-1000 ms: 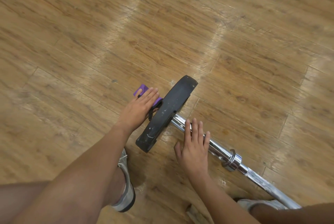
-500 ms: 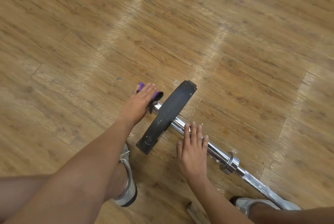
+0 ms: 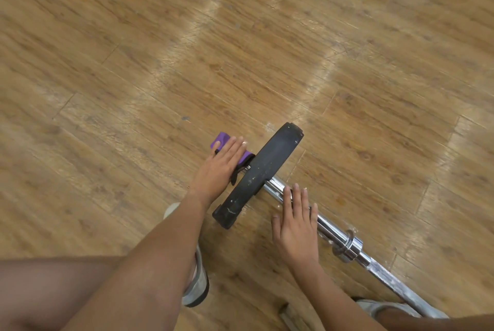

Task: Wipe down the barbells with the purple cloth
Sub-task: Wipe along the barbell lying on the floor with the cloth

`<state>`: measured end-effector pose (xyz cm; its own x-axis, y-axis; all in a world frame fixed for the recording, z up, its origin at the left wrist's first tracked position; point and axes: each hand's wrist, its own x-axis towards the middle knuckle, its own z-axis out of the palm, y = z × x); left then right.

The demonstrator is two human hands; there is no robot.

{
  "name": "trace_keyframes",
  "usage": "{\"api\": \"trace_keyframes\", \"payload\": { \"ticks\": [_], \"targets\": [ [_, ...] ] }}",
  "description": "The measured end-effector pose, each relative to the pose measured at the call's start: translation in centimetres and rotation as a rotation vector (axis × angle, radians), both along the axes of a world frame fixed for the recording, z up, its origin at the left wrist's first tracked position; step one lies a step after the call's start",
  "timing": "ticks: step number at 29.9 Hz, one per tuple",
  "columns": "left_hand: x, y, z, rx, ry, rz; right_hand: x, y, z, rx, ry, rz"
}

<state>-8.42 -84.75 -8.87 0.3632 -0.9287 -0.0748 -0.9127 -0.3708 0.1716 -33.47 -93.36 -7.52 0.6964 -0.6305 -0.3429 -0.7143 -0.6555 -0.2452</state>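
A barbell lies on the wooden floor, its chrome sleeve (image 3: 331, 229) running from the lower right up to a black weight plate (image 3: 263, 173) that stands on edge. Beyond the plate, the purple cloth (image 3: 219, 140) is draped over the bar's end. My left hand (image 3: 219, 167) presses on the cloth with fingers laid straight over it; the thumb is hidden. My right hand (image 3: 295, 223) rests flat on the chrome sleeve just right of the plate, fingers straight. A black clip (image 3: 236, 174) shows between my left hand and the plate.
A chrome collar (image 3: 350, 246) rings the bar behind my right hand. My grey shoes stand on the floor, one (image 3: 196, 285) under my left forearm and one (image 3: 387, 306) at the bottom right under the bar. Wood-plank floor (image 3: 240, 49) stretches all around.
My left hand has shifted slightly back and forth with the cloth on the bar's end. My right hand has stayed flat on the sleeve. The camera has drifted a little.
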Motion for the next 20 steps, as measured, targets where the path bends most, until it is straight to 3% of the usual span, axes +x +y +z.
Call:
{"api": "trace_keyframes", "payload": {
  "ticks": [8, 20],
  "targets": [
    [0.1, -0.5, -0.5, -0.024, -0.021, -0.030, 0.5, -1.2, -0.3, -0.027, -0.004, -0.014],
    [-0.6, -2.0, -1.6, -0.128, 0.095, -0.002, 0.9, -5.0, -0.5, -0.062, 0.021, 0.026]
  ]
}}
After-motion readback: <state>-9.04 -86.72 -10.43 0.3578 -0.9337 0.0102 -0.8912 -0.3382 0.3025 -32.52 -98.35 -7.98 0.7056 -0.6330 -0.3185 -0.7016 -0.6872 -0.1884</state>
